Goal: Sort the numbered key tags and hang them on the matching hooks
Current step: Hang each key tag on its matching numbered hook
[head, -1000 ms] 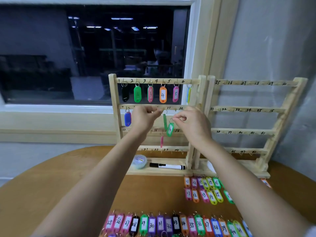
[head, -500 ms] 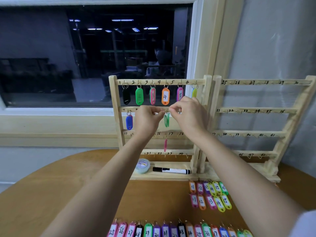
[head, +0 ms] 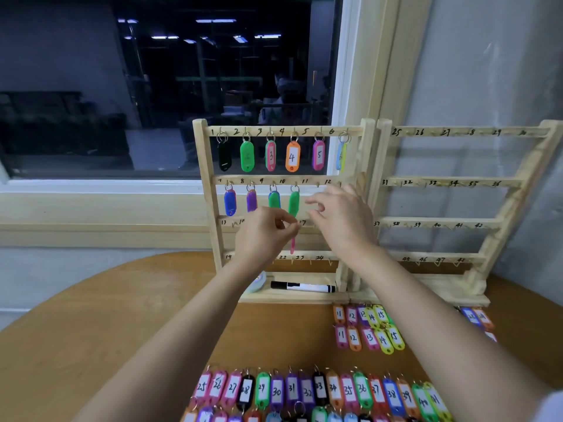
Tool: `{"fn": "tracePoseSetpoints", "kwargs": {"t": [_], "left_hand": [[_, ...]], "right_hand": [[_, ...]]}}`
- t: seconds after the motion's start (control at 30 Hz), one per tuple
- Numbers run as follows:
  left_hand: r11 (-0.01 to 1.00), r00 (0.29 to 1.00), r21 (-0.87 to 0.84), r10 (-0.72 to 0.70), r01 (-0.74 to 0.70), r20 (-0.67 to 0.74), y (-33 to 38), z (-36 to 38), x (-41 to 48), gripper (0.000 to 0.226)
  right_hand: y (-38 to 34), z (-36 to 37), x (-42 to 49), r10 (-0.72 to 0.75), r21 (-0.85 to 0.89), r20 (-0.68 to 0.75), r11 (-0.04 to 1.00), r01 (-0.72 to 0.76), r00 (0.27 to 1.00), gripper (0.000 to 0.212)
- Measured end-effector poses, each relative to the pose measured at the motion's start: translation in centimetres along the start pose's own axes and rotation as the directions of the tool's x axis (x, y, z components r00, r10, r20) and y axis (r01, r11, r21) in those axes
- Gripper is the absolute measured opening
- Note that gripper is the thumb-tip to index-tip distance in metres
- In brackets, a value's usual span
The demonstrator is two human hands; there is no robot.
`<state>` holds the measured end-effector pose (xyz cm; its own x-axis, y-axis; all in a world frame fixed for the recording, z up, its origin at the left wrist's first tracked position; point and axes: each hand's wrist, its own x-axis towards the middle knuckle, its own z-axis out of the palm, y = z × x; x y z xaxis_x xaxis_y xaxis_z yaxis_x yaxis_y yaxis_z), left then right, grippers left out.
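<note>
The green tag (head: 294, 204) now hangs by its metal ring from the hook marked 10 on the second rail of the left rack (head: 207, 190). Half a second ago we had both hands up at that rail with the tag between them. Since then both have dropped lower. Our right hand (head: 341, 217) has let go and sits just right of the tag, fingers loosely spread and holding nothing. Our left hand (head: 263, 236) is curled, fingertips meeting by the tag's lower tip; we cannot tell whether it pinches the tag. With the hands lower, the purple tag (head: 251, 201) on hook 8 and another green one (head: 274, 200) on hook 9 show.

The tags are glossy plastic ovals with white paper labels. The rack is pale bare wood with handwritten numbers and small wire hooks. Its twin, the right rack (head: 457, 181), stands touching it. A black marker (head: 303, 287) lies on the base. More tags lie in a row (head: 320, 391) on the rounded brown table (head: 91, 330).
</note>
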<state>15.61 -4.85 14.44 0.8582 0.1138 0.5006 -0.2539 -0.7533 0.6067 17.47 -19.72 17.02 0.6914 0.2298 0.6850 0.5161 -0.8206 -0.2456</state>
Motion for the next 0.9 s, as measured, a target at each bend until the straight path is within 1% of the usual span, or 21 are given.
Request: {"fn": "tracePoseSetpoints", "kwargs": {"t": [0.1, 0.17, 0.37, 0.47, 0.53, 0.67, 0.77, 0.9], "left_hand": [[1.0, 0.997, 0.007, -0.027, 0.027, 0.065, -0.8, 1.6, -1.6, 0.006], [0.999, 0.991, 0.016, -0.053, 0.052, 0.119, -1.4, 2.9, -2.8, 0.007], [0.992, 0.957, 0.088, -0.112, 0.092, 0.267, -3.3, 7.3, -6.1, 0.013], [0.985, 0.936, 0.121, -0.153, 0.121, 0.317, -3.9, 9.3, -7.1, 0.012], [0.982, 0.924, 0.142, -0.17, 0.129, 0.341, -4.1, 10.5, -7.5, 0.012], [0.99, 0.908, 0.102, -0.128, 0.095, 0.398, -4.5, 12.6, -7.6, 0.017], [0.995, 0.917, 0.076, -0.084, 0.059, 0.391, -4.6, 13.7, -7.1, 0.024], [0.997, 0.913, 0.066, 0.02, -0.051, 0.406, -4.5, 14.8, -6.2, 0.026]], "right_hand": [[1.5, 0.3, -3.0, 0.024, 0.014, 0.101, 1.0, -0.026, 0.995, 0.018], [2.9, 0.9, -5.2, 0.07, 0.021, 0.171, 0.997, -0.075, 0.983, 0.015], [7.6, 2.1, -10.9, 0.228, -0.058, 0.343, 0.973, -0.221, 0.911, 0.013], [9.1, 2.6, -12.7, 0.297, -0.081, 0.39, 0.954, -0.289, 0.871, 0.013], [9.7, 3.0, -13.5, 0.321, -0.109, 0.403, 0.947, -0.304, 0.857, 0.013], [10.4, 4.0, -14.6, 0.323, -0.079, 0.424, 0.944, -0.32, 0.846, 0.014], [10.4, 4.7, -15.1, 0.293, -0.054, 0.447, 0.952, -0.302, 0.845, 0.015], [10.3, 5.7, -15.3, 0.247, -0.007, 0.437, 0.963, -0.271, 0.865, 0.023]]}}
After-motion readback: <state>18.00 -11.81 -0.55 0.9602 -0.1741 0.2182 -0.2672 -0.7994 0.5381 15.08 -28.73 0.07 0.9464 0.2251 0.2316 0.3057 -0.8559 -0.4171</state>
